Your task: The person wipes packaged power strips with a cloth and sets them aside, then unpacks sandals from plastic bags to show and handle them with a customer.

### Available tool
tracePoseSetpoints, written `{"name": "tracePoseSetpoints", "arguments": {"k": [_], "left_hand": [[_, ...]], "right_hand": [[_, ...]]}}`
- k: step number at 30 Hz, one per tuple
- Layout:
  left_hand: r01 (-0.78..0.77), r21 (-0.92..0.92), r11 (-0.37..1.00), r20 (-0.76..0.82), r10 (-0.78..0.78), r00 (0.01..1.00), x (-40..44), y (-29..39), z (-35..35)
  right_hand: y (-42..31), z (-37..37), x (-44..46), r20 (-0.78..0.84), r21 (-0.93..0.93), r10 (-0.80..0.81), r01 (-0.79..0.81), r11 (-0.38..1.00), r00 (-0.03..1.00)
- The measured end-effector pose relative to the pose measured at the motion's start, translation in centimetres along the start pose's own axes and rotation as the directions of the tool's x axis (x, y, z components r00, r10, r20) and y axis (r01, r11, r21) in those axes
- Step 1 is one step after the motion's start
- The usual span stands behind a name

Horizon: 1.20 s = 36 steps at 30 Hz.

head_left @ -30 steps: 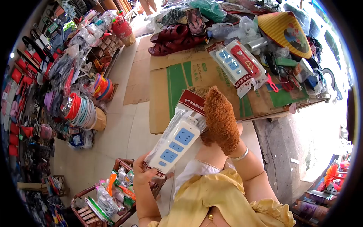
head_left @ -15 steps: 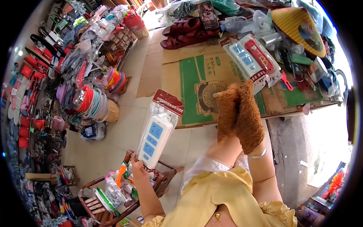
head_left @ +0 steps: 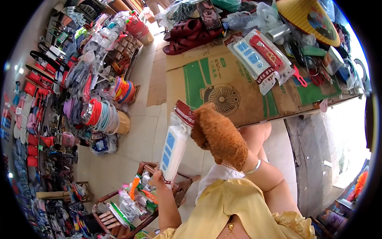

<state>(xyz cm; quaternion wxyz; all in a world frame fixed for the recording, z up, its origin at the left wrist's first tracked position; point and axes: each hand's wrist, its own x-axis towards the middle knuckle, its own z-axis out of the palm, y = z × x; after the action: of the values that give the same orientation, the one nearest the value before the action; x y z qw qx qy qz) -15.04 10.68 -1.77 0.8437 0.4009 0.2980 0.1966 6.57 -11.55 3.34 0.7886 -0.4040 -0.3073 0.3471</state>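
My left hand (head_left: 158,178) pinches the lower end of a white power strip (head_left: 175,149) with blue socket panels, in clear packaging with a dark red header (head_left: 184,113). The strip stands tilted upright above the floor. Over my right hand is a brown fluffy mitt (head_left: 220,135), which hides its fingers. The mitt meets the header's right edge; whether it grips the packaging is hidden. On the cardboard-covered table lie another packaged power strip (head_left: 250,57) and a red packaged one (head_left: 266,51) beside it.
Cardboard (head_left: 234,85) covers the table ahead, with dark red sandals (head_left: 187,36) and a yellow conical hat (head_left: 310,20) at the back. A wooden chair (head_left: 147,165) holding packaged goods stands at lower left. Crowded shelves line the left side.
My mitted right hand has moved left from over my lap to the top of the power strip's packaging. My left hand still holds the strip, now shifted slightly right.
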Motion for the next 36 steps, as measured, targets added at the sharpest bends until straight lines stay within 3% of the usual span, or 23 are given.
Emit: {"name": "tracePoseSetpoints", "arguments": {"k": [1,3,4,6,7,8,9,12,13,14,16,17,19,20,22,23,25,26,29,31,32,34,36], "left_hand": [[-0.003,0.082,0.997,-0.064,0.008,0.998,-0.8,-0.1,1.3],[0.047,-0.043,0.998,-0.032,-0.049,0.998,-0.2,-1.5,0.1],[0.098,-0.171,0.98,0.007,-0.098,0.995,0.1,-2.1,-0.5],[0.124,-0.189,0.974,0.025,-0.122,0.992,-0.5,-2.6,0.8],[0.288,-0.309,0.906,0.215,-0.229,0.949,-0.5,-3.0,0.7],[0.457,-0.387,0.801,0.41,-0.295,0.863,-0.4,-3.5,0.8],[0.496,-0.435,0.751,0.484,-0.27,0.833,-0.3,-4.3,1.1],[0.583,-0.478,0.657,0.576,-0.267,0.773,-0.6,-5.0,2.3],[0.631,-0.596,0.498,0.575,-0.284,0.767,-0.3,-6.1,1.9],[0.63,-0.595,0.499,0.574,-0.284,0.768,0.0,-6.6,1.7],[0.764,-0.547,0.341,0.721,-0.272,0.638,0.4,-7.3,1.5],[0.761,-0.548,0.347,0.719,-0.268,0.641,0.2,-7.3,2.3],[0.741,-0.606,0.29,0.7,-0.247,0.67,-0.5,-6.8,4.4],[0.739,-0.606,0.293,0.698,-0.248,0.671,-0.5,-6.8,4.7],[0.746,-0.585,0.318,0.724,-0.21,0.657,-0.5,-6.8,5.0],[0.746,-0.584,0.32,0.723,-0.212,0.657,-0.5,-6.9,5.0],[0.756,-0.588,0.289,0.734,-0.203,0.649,-0.4,-7.0,4.8],[0.756,-0.586,0.292,0.734,-0.205,0.648,-0.4,-6.9,4.9],[0.772,-0.572,0.277,0.753,-0.196,0.629,-0.4,-6.8,5.1],[0.777,-0.571,0.267,0.756,-0.199,0.624,-0.5,-6.9,5.1],[0.777,-0.569,0.269,0.758,-0.197,0.623,-0.5,-6.8,5.1],[0.763,-0.583,0.28,0.735,-0.219,0.642,-0.6,-6.7,5.1],[0.748,-0.57,0.341,0.728,-0.213,0.652,-0.4,-6.5,5.0]], "right_hand": [[-1.2,2.0,0.7,-0.084,-0.561,-0.031,-0.022,0.827,0.996],[-2.4,3.6,1.0,-0.076,-0.982,-0.229,-0.033,0.186,0.97],[-2.3,3.5,1.0,-0.077,-0.981,-0.229,-0.033,0.189,0.97],[-2.1,3.3,1.2,0.015,-0.957,-0.522,0.164,0.24,0.853],[-1.5,3.0,1.3,0.019,-0.955,-0.521,0.17,0.244,0.853],[-0.6,2.5,1.3,-0.034,-0.884,-0.499,0.207,0.42,0.866],[0.1,2.1,1.2,-0.058,-0.835,-0.483,0.222,0.503,0.873],[1.6,1.9,0.4,-0.232,-0.609,-0.469,0.248,0.753,0.852],[2.0,2.0,0.0,-0.306,-0.509,-0.454,0.26,0.821,0.837],[2.0,2.2,-0.2,-0.376,-0.4,-0.429,0.274,0.875,0.821],[1.4,2.5,-0.4,-0.438,-0.282,-0.398,0.297,0.912,0.806],[-0.3,3.1,-0.4,-0.489,-0.314,-0.199,0.042,0.948,0.849],[-1.0,3.0,0.0,-0.543,-0.327,0.003,-0.214,0.921,0.84],[-0.4,2.2,0.3,-0.471,-0.546,-0.275,-0.032,0.837,0.838],[0.7,1.1,0.4,-0.339,-0.726,-0.523,0.137,0.674,0.782],[1.1,0.7,0.3,-0.147,-0.964,-0.617,0.03,0.266,0.773],[1.4,0.3,0.1,0.064,-0.976,-0.616,-0.08,-0.204,0.785],[1.6,0.2,-0.1,-0.075,-0.987,-0.614,0.029,0.158,0.786],[3.0,0.6,-0.2,-0.274,-0.707,-0.557,0.228,0.67,0.784],[2.8,0.7,-0.7,-0.338,-0.516,-0.534,0.321,0.794,0.775],[-0.4,1.5,-1.3,-0.313,-0.578,-0.285,0.056,0.814,0.906],[-1.8,1.6,-1.3,-0.293,-0.646,-0.014,-0.187,0.74,0.956],[-0.5,0.6,-1.5,-0.22,-0.717,-0.174,-0.038,0.696,0.96]]}}
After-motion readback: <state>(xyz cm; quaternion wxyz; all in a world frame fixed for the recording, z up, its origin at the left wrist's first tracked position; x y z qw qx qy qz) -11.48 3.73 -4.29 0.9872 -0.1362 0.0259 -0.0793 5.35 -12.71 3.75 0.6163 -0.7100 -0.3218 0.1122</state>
